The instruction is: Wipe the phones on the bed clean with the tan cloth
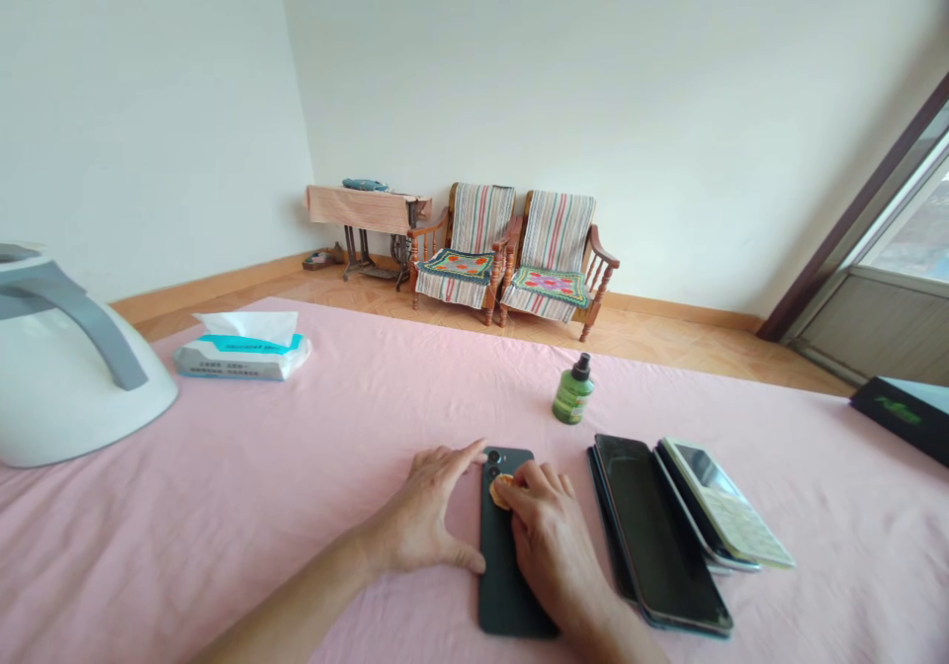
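A dark smartphone (pixel 507 585) lies face down on the pink cloth, its camera lenses near the far end. My left hand (pixel 419 516) rests beside it, thumb and forefinger spread and touching its left edge. Pinched in my right hand (pixel 553 531) is a small round orange-yellow pad (pixel 501 492), pressed on the phone's back just below the lenses. My right fingers hide part of the pad. Right of this hand, a black phone (pixel 659 536) lies on another dark one, next to a stack topped by a white-and-patterned phone (pixel 731 501).
A green spray bottle (pixel 573 392) stands beyond the phones. Tissues (pixel 241 358) and a white kettle-like vessel (pixel 81 387) are at the left, a black box (pixel 901 412) at the far right. Past the pink cloth (pixel 356 407) stand two wooden chairs (pixel 553 249) and a covered table (pixel 363 207).
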Motion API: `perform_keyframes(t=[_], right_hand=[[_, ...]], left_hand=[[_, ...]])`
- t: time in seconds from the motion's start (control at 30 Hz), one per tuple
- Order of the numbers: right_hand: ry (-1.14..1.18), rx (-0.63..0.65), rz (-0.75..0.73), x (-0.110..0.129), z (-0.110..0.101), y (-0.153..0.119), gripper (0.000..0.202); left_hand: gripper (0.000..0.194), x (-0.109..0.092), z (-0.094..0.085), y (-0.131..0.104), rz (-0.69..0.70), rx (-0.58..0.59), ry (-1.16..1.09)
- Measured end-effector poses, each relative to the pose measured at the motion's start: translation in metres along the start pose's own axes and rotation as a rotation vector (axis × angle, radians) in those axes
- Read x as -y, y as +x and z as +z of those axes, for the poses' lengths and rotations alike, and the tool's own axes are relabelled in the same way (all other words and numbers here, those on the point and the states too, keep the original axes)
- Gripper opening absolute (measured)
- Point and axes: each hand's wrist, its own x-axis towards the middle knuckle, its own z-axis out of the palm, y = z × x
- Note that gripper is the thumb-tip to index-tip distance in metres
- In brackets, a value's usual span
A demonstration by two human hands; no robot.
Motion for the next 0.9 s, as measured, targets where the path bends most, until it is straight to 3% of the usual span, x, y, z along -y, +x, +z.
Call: perform_keyframes(t=[0.47,0.73,0.9], right_hand=[[0.056,0.032,-0.034,0.011,0.005,-0.003,0.032],[-0.036,-0.018,0.122,-0.017,-0.008,-0.010,0.030],[-0.013,-0.018,0.113,-0.007,-0.008,-0.016,0.031]], left_hand=[[0.108,-0.002,0.000,0.000,-0.015,0.008,-0.005],[0.106,-0.001,-0.002,0.001,0.007,0.024,0.028],[0.105,0.001,0.000,0.001,0.012,0.004,0.024]])
